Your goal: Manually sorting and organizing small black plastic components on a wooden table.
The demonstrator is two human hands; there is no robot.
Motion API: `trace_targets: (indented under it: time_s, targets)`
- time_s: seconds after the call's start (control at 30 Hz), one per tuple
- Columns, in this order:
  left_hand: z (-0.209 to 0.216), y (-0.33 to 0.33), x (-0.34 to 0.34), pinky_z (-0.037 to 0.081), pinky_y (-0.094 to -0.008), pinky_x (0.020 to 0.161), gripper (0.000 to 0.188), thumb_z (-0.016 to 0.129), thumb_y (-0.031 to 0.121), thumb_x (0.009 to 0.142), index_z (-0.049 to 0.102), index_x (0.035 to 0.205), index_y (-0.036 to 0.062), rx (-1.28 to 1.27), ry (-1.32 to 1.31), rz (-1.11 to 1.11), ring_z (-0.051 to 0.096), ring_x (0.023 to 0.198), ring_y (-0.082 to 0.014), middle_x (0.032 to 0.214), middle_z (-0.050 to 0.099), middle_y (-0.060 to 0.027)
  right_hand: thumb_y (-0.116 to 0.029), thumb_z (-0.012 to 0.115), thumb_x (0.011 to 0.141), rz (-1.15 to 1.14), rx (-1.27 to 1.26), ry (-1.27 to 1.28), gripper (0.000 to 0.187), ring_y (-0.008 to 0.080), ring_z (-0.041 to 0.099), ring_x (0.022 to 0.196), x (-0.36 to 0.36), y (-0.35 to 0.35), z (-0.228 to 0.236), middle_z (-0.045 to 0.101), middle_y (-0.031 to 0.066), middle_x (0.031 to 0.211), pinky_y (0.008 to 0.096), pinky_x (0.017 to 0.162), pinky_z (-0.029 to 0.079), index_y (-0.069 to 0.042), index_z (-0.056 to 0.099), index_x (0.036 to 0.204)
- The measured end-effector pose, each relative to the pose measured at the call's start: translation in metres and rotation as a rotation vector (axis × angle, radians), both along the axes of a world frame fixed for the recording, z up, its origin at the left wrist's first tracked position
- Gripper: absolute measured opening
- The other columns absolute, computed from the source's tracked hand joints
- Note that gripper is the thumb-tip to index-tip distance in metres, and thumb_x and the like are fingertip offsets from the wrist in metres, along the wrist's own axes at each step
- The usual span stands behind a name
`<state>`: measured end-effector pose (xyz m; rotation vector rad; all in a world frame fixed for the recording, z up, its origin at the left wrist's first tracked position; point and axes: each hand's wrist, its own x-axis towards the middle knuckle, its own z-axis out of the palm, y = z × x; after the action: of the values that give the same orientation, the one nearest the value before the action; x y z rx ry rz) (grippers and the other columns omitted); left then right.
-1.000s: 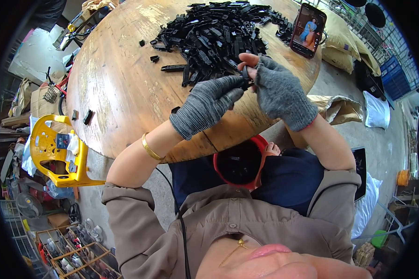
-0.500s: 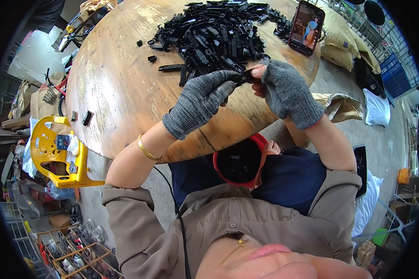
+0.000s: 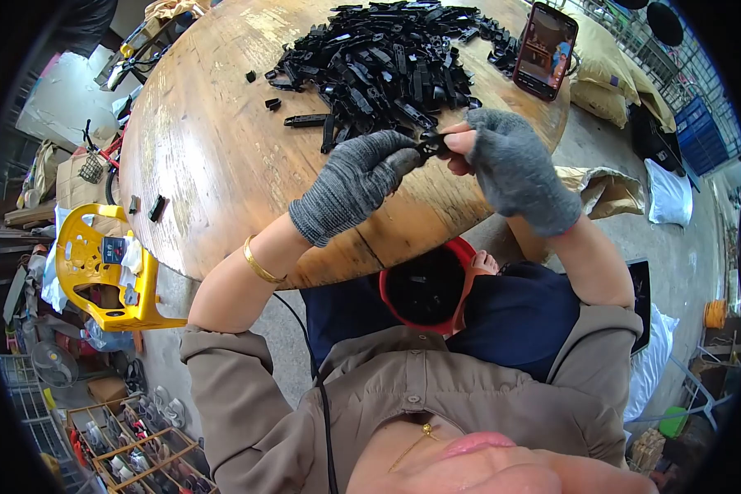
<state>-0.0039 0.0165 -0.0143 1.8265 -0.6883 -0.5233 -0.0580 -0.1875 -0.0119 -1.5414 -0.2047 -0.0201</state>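
The left hand [image 3: 359,183] and right hand [image 3: 512,169] are nearly closed, pinching opposite ends of one black part [image 3: 431,148], probably to steady it over the worktop [image 3: 222,165], near the heap of similar parts [image 3: 379,66], seemingly piled there for easy reach.

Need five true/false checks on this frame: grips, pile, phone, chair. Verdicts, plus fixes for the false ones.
1. A black part is held between the left grip and right grip. True.
2. The black pile lies on the wooden table. True.
3. The right grip is fully gloved. False: bare fingertips show.
4. The phone is dark. False: the phone's screen is lit.
5. A yellow chair stands to the person's left. True.
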Motion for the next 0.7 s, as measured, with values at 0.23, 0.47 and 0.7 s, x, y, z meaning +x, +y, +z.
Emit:
trace_targets:
  time_s: [0.23, 0.47, 0.7]
  targets:
    - [-0.008, -0.008, -0.024, 0.046, -0.0314, 0.072, 0.022, 0.053, 0.016, 0.085, 0.058, 0.1, -0.0004, -0.043, -0.131, -0.232, 0.059, 0.08, -0.0265, 0.089, 0.06, -0.0158, -0.042, 0.039, 0.09, 0.103, -0.086, 0.128, 0.049, 0.0155, 0.057, 0.084, -0.009, 0.037, 0.009, 0.059, 0.0109, 0.087, 0.0262, 0.077, 0.046, 0.002, 0.059, 0.096]
    - [0.004, -0.006, -0.034, 0.047, -0.0359, 0.062, 0.022, 0.053, 0.024, 0.084, 0.059, 0.093, 0.0046, 0.118, -0.402, -0.281, 0.059, 0.072, -0.0315, 0.08, 0.06, -0.0153, -0.053, 0.038, 0.087, 0.036, -0.152, 0.025, 0.06, 0.0156, 0.057, 0.076, -0.011, 0.036, -0.004, 0.06, 0.0109, 0.083, 0.0262, 0.073, 0.046, 0.002, 0.06, 0.091]
    - [-0.011, -0.009, -0.038, 0.047, -0.0363, 0.06, 0.028, 0.054, 0.035, 0.083, 0.06, 0.09, 0.0083, 0.174, -0.643, -0.352, 0.059, 0.07, -0.0293, 0.083, 0.057, -0.0134, -0.022, 0.06, 0.082, -0.272, -0.817, -0.329, 0.021, 0.0118, 0.054, 0.064, 0.042, -0.028, -0.018, 0.058, 0.0048, 0.068, 0.0265, 0.062, 0.046, -0.002, 0.063, 0.084]
